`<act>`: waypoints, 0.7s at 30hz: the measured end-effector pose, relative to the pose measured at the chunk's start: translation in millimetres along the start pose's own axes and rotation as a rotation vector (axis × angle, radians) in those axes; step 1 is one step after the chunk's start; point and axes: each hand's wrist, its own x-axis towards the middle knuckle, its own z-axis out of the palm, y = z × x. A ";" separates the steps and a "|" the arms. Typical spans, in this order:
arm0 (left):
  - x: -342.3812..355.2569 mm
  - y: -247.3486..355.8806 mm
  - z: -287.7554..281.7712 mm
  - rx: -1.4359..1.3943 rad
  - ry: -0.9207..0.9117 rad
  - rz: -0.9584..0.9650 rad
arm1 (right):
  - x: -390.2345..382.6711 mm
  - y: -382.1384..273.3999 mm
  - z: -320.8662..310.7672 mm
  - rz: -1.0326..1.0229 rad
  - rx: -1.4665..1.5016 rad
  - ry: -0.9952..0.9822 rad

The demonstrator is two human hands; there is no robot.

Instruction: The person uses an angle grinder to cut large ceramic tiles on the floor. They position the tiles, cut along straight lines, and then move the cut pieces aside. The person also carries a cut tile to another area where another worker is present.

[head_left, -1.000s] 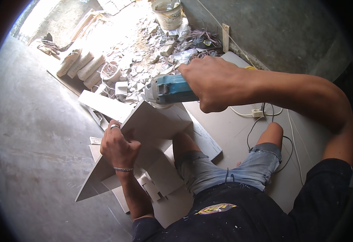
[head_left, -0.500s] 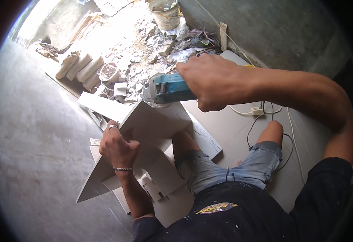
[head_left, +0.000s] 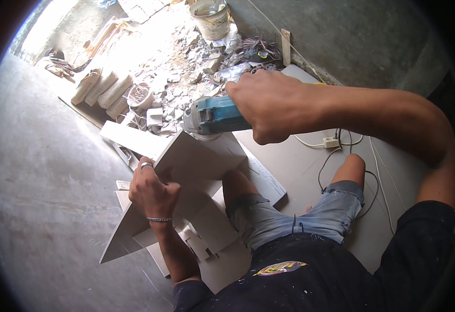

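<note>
My right hand (head_left: 269,106) is closed round the teal body of an angle grinder (head_left: 219,114). Its grey head and disc lie at the upper edge of a grey tile (head_left: 201,156); whether the disc touches the tile I cannot tell. My left hand (head_left: 153,190), with a ring and a bracelet, grips the tile's left edge, its fingers bent over that edge. The tile stands tilted in front of my leg. Under and around it are other tile pieces (head_left: 214,226), partly hidden by my left arm.
A socket block (head_left: 331,142) with cables lies on the floor right of the grinder. Ahead are rubble (head_left: 186,67), a bucket (head_left: 210,23) and several stacked sacks (head_left: 102,88). Concrete walls (head_left: 50,171) stand left and far right. My bent knees flank the floor tiles.
The grinder and my right hand have shifted very slightly left. My left hand keeps its hold on the tile, which has hardly moved.
</note>
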 end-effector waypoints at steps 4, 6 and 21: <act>1.4 0.1 0.1 -0.012 0.046 0.050 | 0.4 -0.9 1.9 -0.010 0.021 0.013; 2.1 0.2 0.5 -0.017 0.072 0.077 | -1.2 -0.7 1.7 -0.012 0.020 0.052; 1.7 -0.3 0.8 0.001 0.019 0.016 | -0.5 -1.6 -0.6 -0.002 -0.006 0.053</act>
